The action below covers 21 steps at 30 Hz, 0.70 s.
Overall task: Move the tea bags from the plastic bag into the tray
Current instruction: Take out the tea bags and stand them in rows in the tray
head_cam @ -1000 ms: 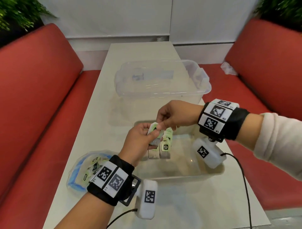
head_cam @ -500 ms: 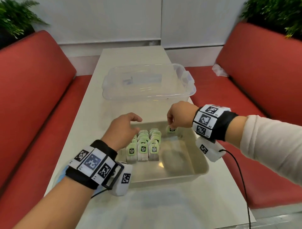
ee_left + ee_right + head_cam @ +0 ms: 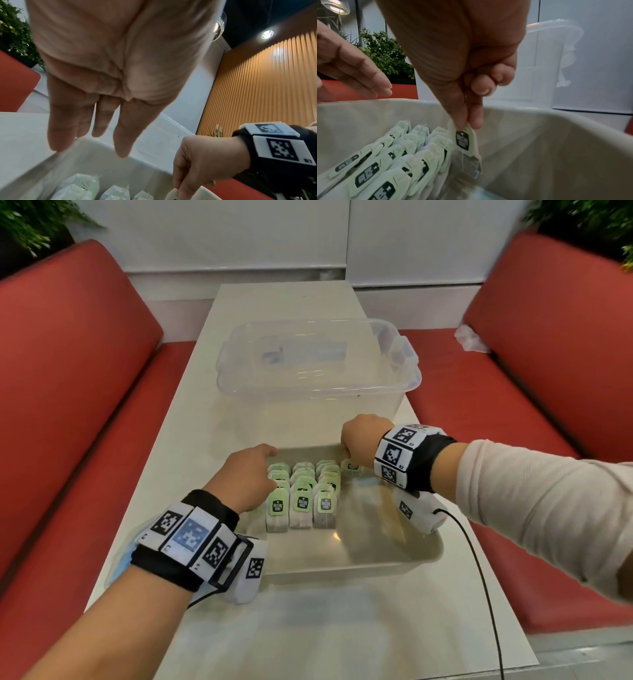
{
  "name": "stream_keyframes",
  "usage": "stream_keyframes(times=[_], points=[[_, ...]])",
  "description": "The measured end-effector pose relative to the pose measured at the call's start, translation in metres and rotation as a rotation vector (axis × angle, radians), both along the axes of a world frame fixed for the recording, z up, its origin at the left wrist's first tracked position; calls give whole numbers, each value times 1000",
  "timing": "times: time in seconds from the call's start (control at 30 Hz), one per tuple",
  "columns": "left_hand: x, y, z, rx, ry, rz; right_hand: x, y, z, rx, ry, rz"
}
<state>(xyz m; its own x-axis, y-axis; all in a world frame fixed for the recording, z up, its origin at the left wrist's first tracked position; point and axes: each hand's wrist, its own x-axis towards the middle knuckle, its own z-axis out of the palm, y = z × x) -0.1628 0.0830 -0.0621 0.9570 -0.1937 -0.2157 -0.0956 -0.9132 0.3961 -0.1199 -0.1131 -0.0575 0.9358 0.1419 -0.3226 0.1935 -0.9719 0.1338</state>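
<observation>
A beige tray [image 3: 342,568] sits on the white table and holds three rows of green-tagged tea bags [image 3: 301,494]. My right hand [image 3: 347,455] pinches one more tea bag [image 3: 351,465] at the tray's far wall, just right of the rows. In the right wrist view, thumb and forefinger [image 3: 467,124] grip the top of this tea bag [image 3: 464,142], which hangs upright beside the rows [image 3: 393,162]. My left hand [image 3: 270,470] hovers over the left row, fingers [image 3: 102,121] straight and holding nothing. The plastic bag [image 3: 123,556] is mostly hidden under my left wrist.
A clear plastic bin [image 3: 318,364] stands right behind the tray. Red benches [image 3: 68,371] flank the table on both sides. A crumpled bit of plastic [image 3: 471,338] lies on the right bench. A black cable [image 3: 479,559] trails from my right wrist across the table.
A second ago both hands held tea bags together above the tray. The left hand has let go and opened. The right hand carried one bag to the far right of the rows.
</observation>
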Motion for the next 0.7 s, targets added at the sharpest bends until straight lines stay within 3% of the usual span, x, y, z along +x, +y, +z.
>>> stream_keyframes(times=[0.7], points=[[3,5,1,-31,46,-3,2,4,-2,19,25,-24]])
